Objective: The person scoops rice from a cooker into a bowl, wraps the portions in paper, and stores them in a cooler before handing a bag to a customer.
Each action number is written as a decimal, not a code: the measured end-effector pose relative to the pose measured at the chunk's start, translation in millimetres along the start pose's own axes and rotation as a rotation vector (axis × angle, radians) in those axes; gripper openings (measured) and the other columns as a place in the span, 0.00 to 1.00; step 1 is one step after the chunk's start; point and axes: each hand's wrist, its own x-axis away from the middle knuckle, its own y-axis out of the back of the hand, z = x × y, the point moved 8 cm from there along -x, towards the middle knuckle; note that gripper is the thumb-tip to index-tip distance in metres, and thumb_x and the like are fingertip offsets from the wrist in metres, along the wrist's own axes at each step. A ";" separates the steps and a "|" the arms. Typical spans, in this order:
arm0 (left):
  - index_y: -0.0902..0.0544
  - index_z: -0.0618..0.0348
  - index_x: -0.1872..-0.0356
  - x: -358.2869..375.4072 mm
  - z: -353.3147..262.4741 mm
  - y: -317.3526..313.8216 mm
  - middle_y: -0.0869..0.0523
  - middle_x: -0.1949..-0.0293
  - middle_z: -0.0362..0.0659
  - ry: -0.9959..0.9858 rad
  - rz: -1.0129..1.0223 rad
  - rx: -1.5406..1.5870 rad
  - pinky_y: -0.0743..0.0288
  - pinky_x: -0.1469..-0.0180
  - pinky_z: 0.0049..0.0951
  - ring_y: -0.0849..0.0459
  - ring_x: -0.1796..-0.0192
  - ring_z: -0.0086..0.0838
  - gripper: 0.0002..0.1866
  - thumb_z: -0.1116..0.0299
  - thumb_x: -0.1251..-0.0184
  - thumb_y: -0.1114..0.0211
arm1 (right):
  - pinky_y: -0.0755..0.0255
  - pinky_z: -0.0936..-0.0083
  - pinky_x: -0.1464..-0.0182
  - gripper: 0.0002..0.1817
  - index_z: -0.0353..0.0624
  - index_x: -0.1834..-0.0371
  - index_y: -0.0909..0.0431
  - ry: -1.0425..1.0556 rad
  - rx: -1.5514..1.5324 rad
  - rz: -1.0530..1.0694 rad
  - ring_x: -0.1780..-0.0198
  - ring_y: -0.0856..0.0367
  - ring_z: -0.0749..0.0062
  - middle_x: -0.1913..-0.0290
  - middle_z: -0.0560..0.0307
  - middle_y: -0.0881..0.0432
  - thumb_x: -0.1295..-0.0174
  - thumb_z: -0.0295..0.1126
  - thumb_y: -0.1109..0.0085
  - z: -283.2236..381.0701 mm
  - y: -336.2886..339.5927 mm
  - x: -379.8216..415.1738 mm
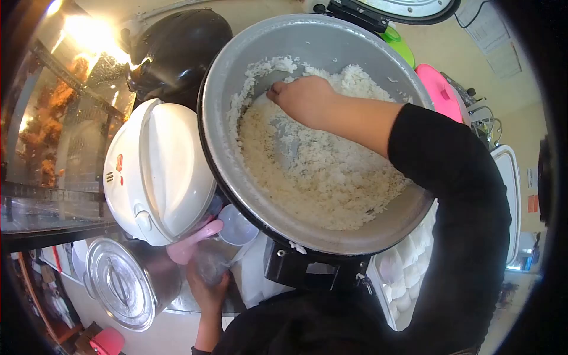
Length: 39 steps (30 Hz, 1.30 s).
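My right hand (305, 102) reaches into a large grey rice cooker pot (319, 32), over the cooked white rice (331, 189). Its fingers are curled together at the far left of the rice; what they hold, if anything, is hidden. Low on the left, my left hand (208, 290) has its fingers around a clear plastic container (211, 264), whose exact shape is blurred. Just above that hand lies a pink rice paddle (192, 241), beside a translucent plastic cup (238, 226). Rice clings to the pot's inner wall, and part of its bottom shows bare.
A white rice cooker (168, 165) with its lid down stands left of the pot, near a black rounded object (180, 56). Below it is a lidded steel stockpot (121, 284). White packs fill a tray (390, 313) at lower right. A lit glass display case (59, 136) borders the left.
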 end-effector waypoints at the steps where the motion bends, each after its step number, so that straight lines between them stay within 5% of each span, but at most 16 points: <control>1: 0.35 0.67 0.34 -5.0 -6.9 4.2 0.28 0.39 0.60 0.007 0.036 0.044 0.35 0.34 0.47 0.30 0.36 0.55 0.50 0.68 0.64 0.18 | 0.20 0.62 0.59 0.18 0.53 0.45 0.21 0.016 0.004 0.064 0.55 0.15 0.57 0.58 0.55 0.15 0.36 0.28 0.51 5.4 -1.9 -8.0; 8: 0.39 0.64 0.32 0.9 20.0 -1.4 0.28 0.39 0.55 0.091 0.112 0.233 0.34 0.35 0.42 0.27 0.37 0.48 0.52 0.64 0.63 0.20 | 0.21 0.60 0.56 0.19 0.51 0.47 0.17 0.146 -0.065 0.366 0.52 0.16 0.53 0.54 0.52 0.15 0.42 0.27 0.45 16.6 3.7 -23.4; 11: 0.40 0.63 0.31 11.0 37.9 1.7 0.29 0.37 0.51 0.159 0.089 0.586 0.33 0.36 0.40 0.27 0.37 0.43 0.51 0.60 0.58 0.22 | 0.22 0.60 0.55 0.21 0.55 0.44 0.18 0.096 -0.170 0.427 0.51 0.17 0.51 0.54 0.51 0.15 0.42 0.26 0.46 6.3 -4.9 -2.7; 14: 0.37 0.64 0.32 27.2 39.0 5.9 0.27 0.39 0.51 0.558 0.143 1.219 0.29 0.37 0.42 0.26 0.37 0.41 0.54 0.47 0.58 0.20 | 0.23 0.59 0.55 0.25 0.58 0.41 0.20 0.155 -0.243 0.447 0.51 0.17 0.50 0.53 0.52 0.15 0.42 0.24 0.48 9.6 -11.1 23.4; 16: 0.38 0.62 0.31 23.9 20.2 8.8 0.28 0.37 0.51 0.463 0.303 1.454 0.26 0.38 0.40 0.25 0.38 0.40 0.56 0.37 0.56 0.23 | 0.23 0.59 0.54 0.28 0.57 0.40 0.21 0.210 -0.291 0.458 0.52 0.17 0.52 0.53 0.52 0.15 0.44 0.22 0.50 18.8 -6.4 42.9; 23: 0.41 0.60 0.29 -19.7 -75.7 66.0 0.29 0.37 0.58 0.005 0.310 1.666 0.21 0.42 0.47 0.23 0.39 0.47 0.61 0.31 0.59 0.26 | 0.25 0.66 0.59 0.33 0.61 0.39 0.20 0.283 -0.489 0.817 0.61 0.17 0.59 0.55 0.53 0.15 0.49 0.19 0.50 25.8 -18.1 84.7; 24: 0.41 0.59 0.28 -22.9 -79.3 73.7 0.32 0.35 0.63 0.117 0.240 1.687 0.20 0.44 0.52 0.24 0.38 0.53 0.61 0.28 0.59 0.28 | 0.26 0.65 0.60 0.33 0.60 0.39 0.20 0.233 -0.540 0.885 0.62 0.18 0.63 0.54 0.55 0.15 0.48 0.18 0.53 22.9 -17.4 90.2; 27: 0.40 0.62 0.30 -61.0 -139.9 97.6 0.31 0.39 0.68 -0.220 0.258 1.900 0.15 0.61 0.42 0.19 0.48 0.60 0.56 0.27 0.50 0.36 | 0.28 0.68 0.65 0.33 0.60 0.39 0.20 0.182 -0.639 0.979 0.67 0.21 0.71 0.56 0.58 0.16 0.46 0.17 0.55 16.8 -12.6 105.8; 33: 0.36 0.54 0.29 -93.9 -191.7 132.2 0.33 0.35 0.63 -0.131 0.084 2.069 0.27 0.42 0.58 0.33 0.33 0.59 0.42 0.34 0.36 0.46 | 0.35 0.77 0.73 0.30 0.56 0.37 0.22 0.146 -0.849 1.017 0.75 0.25 0.80 0.69 0.63 0.18 0.44 0.18 0.45 -10.2 -2.4 125.5; 36: 0.34 0.59 0.31 -111.3 -194.4 142.5 0.28 0.36 0.54 -0.130 -0.033 1.358 0.26 0.39 0.49 0.27 0.35 0.48 0.32 0.46 0.27 0.54 | 0.37 0.81 0.76 0.25 0.50 0.42 0.19 0.064 -1.035 0.935 0.77 0.27 0.83 0.73 0.66 0.20 0.45 0.19 0.43 -29.0 13.1 137.0; 39: 0.33 0.62 0.33 -123.5 -231.7 123.5 0.24 0.39 0.50 -0.150 0.373 1.903 0.25 0.38 0.43 0.23 0.38 0.40 0.27 0.54 0.25 0.54 | 0.39 0.82 0.79 0.17 0.42 0.53 0.16 0.021 -1.103 0.783 0.80 0.28 0.84 0.78 0.66 0.21 0.47 0.20 0.41 -55.9 39.0 146.6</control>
